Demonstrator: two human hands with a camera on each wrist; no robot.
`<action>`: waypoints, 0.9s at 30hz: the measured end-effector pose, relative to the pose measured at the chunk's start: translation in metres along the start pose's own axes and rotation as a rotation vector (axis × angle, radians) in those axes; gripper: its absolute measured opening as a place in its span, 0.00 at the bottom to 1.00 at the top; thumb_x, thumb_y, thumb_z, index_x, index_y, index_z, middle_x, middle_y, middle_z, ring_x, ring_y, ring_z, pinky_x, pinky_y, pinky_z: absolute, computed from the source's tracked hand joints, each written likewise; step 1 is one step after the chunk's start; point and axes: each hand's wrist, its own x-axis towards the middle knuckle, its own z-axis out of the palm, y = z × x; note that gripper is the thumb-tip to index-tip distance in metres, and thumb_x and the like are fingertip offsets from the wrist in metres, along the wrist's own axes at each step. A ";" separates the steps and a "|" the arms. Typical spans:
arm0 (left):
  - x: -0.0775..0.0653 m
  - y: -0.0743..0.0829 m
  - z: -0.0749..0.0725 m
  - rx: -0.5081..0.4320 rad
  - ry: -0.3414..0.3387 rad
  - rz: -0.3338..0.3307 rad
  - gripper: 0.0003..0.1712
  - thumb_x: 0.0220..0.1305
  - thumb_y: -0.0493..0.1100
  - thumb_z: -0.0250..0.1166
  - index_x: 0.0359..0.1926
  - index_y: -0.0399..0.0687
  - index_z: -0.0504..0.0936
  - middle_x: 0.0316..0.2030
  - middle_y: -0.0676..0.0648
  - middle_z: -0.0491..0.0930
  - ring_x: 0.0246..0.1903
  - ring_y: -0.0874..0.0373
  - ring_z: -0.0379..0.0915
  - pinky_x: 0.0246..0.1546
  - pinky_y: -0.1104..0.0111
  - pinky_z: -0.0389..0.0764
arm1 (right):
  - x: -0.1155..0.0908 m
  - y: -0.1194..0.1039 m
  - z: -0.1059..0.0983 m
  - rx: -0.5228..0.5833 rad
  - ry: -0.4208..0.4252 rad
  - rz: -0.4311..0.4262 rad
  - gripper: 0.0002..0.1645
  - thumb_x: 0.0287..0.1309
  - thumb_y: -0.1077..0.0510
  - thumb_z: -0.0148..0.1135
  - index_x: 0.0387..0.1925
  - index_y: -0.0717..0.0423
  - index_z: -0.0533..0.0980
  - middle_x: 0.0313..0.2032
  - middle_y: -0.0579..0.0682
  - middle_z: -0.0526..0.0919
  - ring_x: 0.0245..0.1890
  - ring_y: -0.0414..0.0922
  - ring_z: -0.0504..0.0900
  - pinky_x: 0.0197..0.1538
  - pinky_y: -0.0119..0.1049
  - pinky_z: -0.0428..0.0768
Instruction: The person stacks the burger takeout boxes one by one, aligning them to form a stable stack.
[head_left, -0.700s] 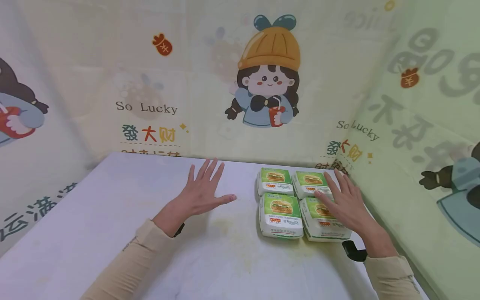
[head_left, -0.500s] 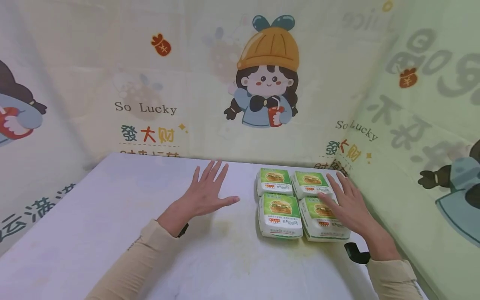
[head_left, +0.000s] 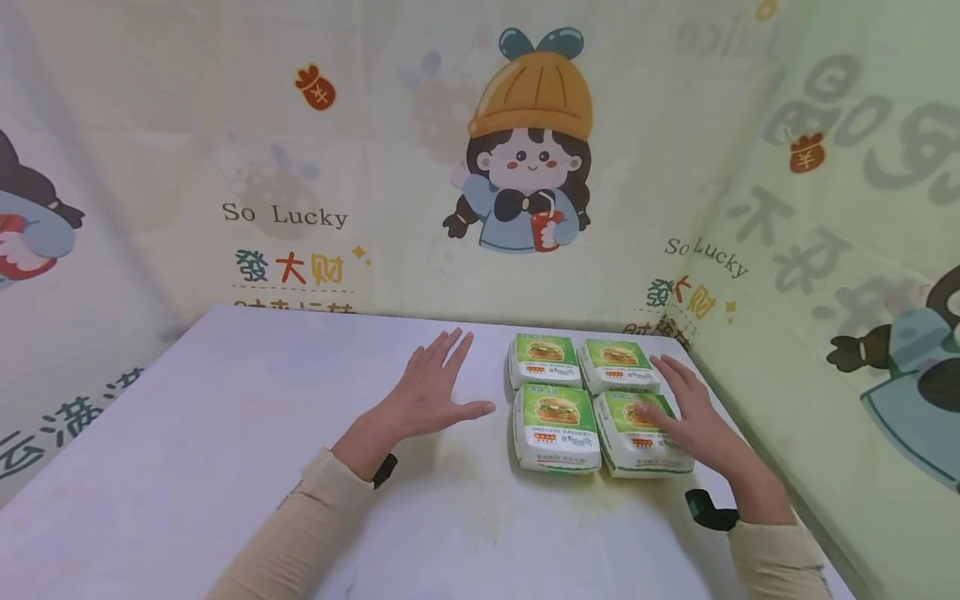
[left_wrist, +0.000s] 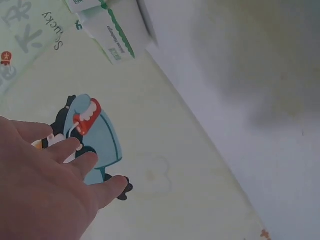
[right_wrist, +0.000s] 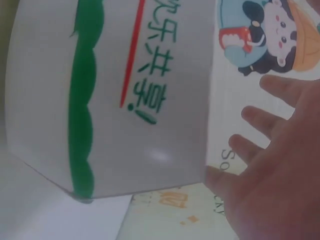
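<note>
Several white and green burger boxes stand in two rows on the right of the table: a front left box (head_left: 557, 429), a front right box (head_left: 637, 454), a back left box (head_left: 545, 360) and a back right box (head_left: 617, 363). My right hand (head_left: 701, 429) is spread at the right side of the front right box, its thumb overlapping the lid in the head view. In the right wrist view the printed side of a burger box (right_wrist: 150, 145) fills the left part, beside the fingers. My left hand (head_left: 420, 396), fingers extended, hovers left of the boxes and holds nothing.
The white table (head_left: 225, 433) reaches to a cloth backdrop (head_left: 405, 167) printed with cartoon figures. A similar cloth side wall (head_left: 810, 333) runs close along the right edge, near my right arm. Dark straps (head_left: 708, 510) sit at the wrists.
My left hand has moved right and slightly toward me, nearer the boxes. My right hand has lowered slightly beside the front right box. The boxes keep their arrangement; the view has shifted slightly.
</note>
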 end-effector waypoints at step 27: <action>0.013 0.046 0.042 -0.295 -0.086 0.083 0.67 0.50 0.70 0.70 0.79 0.49 0.44 0.79 0.48 0.43 0.78 0.50 0.40 0.76 0.51 0.54 | -0.011 0.025 0.007 0.213 -0.122 -0.028 0.54 0.60 0.51 0.66 0.78 0.50 0.45 0.76 0.64 0.43 0.72 0.64 0.48 0.64 0.75 0.58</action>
